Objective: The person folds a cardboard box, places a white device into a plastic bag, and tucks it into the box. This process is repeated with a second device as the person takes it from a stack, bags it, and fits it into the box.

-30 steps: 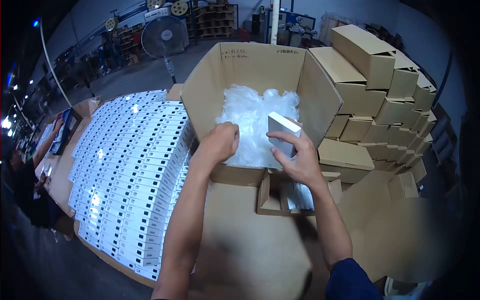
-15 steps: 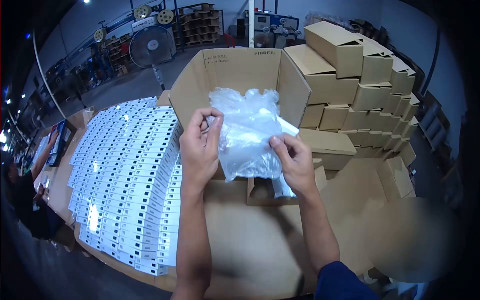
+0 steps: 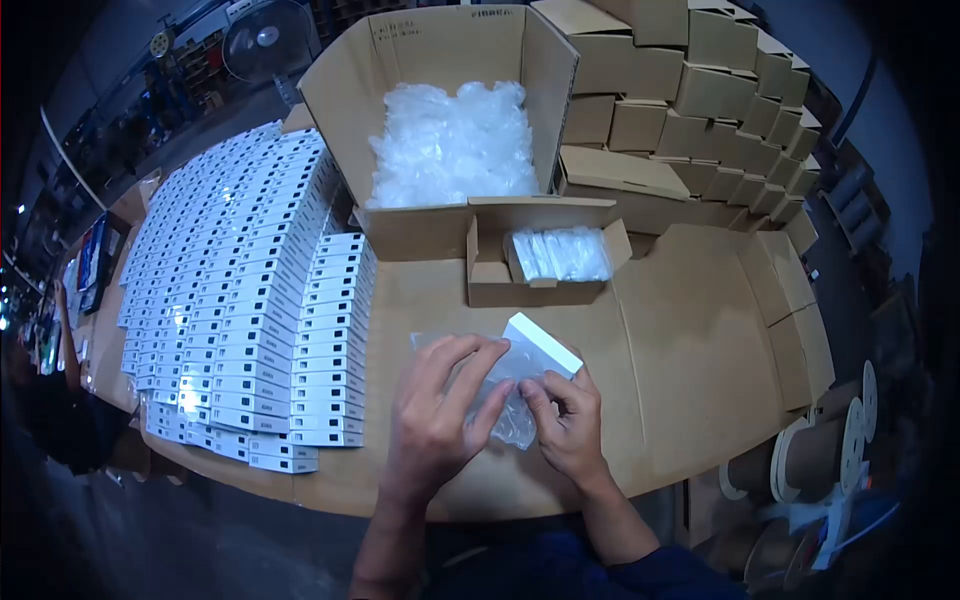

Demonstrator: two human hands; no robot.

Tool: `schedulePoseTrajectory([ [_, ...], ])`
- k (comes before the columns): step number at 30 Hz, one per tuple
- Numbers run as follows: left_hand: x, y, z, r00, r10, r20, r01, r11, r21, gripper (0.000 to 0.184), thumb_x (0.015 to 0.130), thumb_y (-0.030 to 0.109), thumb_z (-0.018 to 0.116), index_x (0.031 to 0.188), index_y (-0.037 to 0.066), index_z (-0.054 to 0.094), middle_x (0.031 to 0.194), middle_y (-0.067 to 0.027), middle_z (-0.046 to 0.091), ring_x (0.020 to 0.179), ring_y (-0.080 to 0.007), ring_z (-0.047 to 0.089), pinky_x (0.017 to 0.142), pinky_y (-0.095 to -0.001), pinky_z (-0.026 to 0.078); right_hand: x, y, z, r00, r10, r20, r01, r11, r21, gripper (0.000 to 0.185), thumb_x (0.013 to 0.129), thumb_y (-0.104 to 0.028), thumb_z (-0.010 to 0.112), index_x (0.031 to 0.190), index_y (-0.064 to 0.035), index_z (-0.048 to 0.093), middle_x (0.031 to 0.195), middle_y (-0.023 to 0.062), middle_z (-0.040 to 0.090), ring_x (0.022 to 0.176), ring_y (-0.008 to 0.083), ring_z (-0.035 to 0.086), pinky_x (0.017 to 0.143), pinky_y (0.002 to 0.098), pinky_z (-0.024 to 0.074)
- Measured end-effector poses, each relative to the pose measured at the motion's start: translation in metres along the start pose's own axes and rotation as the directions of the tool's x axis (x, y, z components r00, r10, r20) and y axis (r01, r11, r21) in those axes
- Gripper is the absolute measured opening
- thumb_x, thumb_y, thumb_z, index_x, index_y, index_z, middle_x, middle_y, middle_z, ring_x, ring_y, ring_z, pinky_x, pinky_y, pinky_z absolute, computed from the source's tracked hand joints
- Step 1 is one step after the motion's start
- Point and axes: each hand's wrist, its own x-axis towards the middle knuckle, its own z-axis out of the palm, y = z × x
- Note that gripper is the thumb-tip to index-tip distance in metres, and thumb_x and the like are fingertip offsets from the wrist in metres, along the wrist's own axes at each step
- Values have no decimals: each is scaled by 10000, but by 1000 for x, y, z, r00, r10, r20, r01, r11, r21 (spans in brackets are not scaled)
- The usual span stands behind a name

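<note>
In the head camera's view, we look down on a brown work table (image 3: pixel 690 320) with two bare hands at its near edge. Just off centre toward 4 o'clock is a slim white box (image 3: pixel 543 345), tilted above the table, with a clear plastic bag (image 3: pixel 515 425) in front of it. The right hand (image 3: pixel 570 425), at 5 o'clock, holds the box, its thumb pressed against the bent index finger at the bag's edge. The left hand (image 3: pixel 435 420), toward 7 o'clock, has its fingers curved and thumb apart, with bag film between; we cannot tell whether it grips, nor whether the box is inside the bag. At 12 o'clock a large open carton (image 3: pixel 450 45) contains a heap of crumpled clear plastic (image 3: pixel 455 145). Just in front of it, near centre toward 2 o'clock, a smaller open carton (image 3: pixel 535 294) holds a row of plastic-wrapped items (image 3: pixel 560 255), packed against its right end. At 9 o'clock stand dense stacks of white boxes (image 3: pixel 240 280) with small dark squares on their ends. Between 1 and 2 o'clock rise piled brown boxes (image 3: pixel 720 110), their contents hidden from us.
</note>
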Motion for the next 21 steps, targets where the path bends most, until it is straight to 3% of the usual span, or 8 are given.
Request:
schedulePoseTrajectory([
  [5,-26,-7,14,994,-64,94,73,994,-88,256,803,24,788,1035,5,680,1009,-131,661,975,-328,652,875,-416,527,-23,7,1,999,-4,39,4,1000,5,138,916,-84,744,906,53,732,1316,276,604,1153,359,653,956,391,514],
  [11,-40,-16,23,979,-128,158,142,987,-78,154,863,42,761,953,6,641,850,-123,654,791,-308,627,697,-401,502,-34,18,-8,989,52,138,-45,998,-54,129,911,-93,748,900,34,730,1304,269,609,1137,364,659,956,391,514],
  [14,-38,-21,26,947,-260,192,284,952,-112,104,919,47,723,943,10,630,738,-101,595,669,-206,573,595,-352,443,-34,22,-18,973,74,221,-54,994,-95,120,911,-92,747,899,26,731,1300,265,610,1125,364,661,954,384,512],
  [17,-25,-26,22,786,-540,301,610,755,-240,78,973,62,683,958,19,620,651,-35,522,646,-74,503,552,-272,378,-35,26,-26,956,120,269,-102,991,-80,114,911,-91,747,902,23,736,1299,260,611,1112,360,662,947,379,512],
  [18,-31,-34,27,744,-597,301,668,664,-336,101,1013,107,649,1054,30,597,718,13,522,726,-3,464,589,-204,335,-36,28,-28,955,134,265,-117,990,-79,114,911,-91,747,903,22,738,1299,259,611,1107,357,662,943,380,513],
  [21,-39,-56,41,799,-601,26,433,545,-718,217,991,123,688,1135,23,559,820,2,543,747,-35,488,643,-225,383,-37,33,-27,968,179,178,-168,983,-76,115,913,-93,747,911,22,746,1304,254,612,1093,349,663,931,384,515],
])
